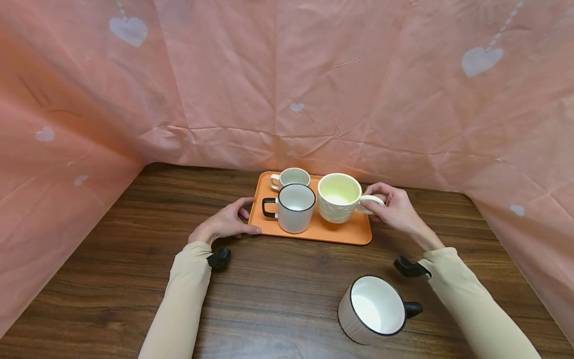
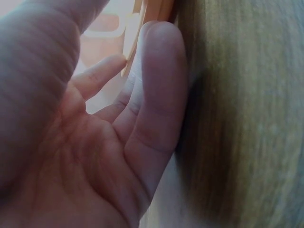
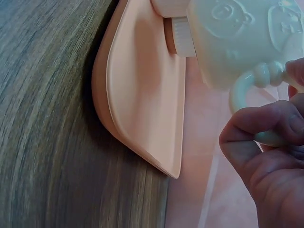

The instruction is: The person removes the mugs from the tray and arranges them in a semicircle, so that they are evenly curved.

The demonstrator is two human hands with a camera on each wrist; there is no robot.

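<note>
My right hand (image 1: 399,210) pinches the handle of a cream mug with raised relief (image 1: 335,208), pale yellow inside. In the right wrist view this mug (image 3: 247,42) is upheld above the orange tray (image 3: 142,90), apart from its surface. At the left front corner of the tray (image 1: 332,236), my left hand (image 1: 227,219) holds the edge, thumb at the front and fingers along the left side. On the tray stand a white mug with black rim and handle (image 1: 296,214) and, partly hidden behind it, a small pale cup (image 1: 294,177).
A larger ribbed white mug with black rim and black handle (image 1: 358,324) stands on the wooden table (image 1: 269,299), nearer than the tray. Behind the tray hangs a pink cloth (image 1: 323,89) with white hearts, which also lines both sides.
</note>
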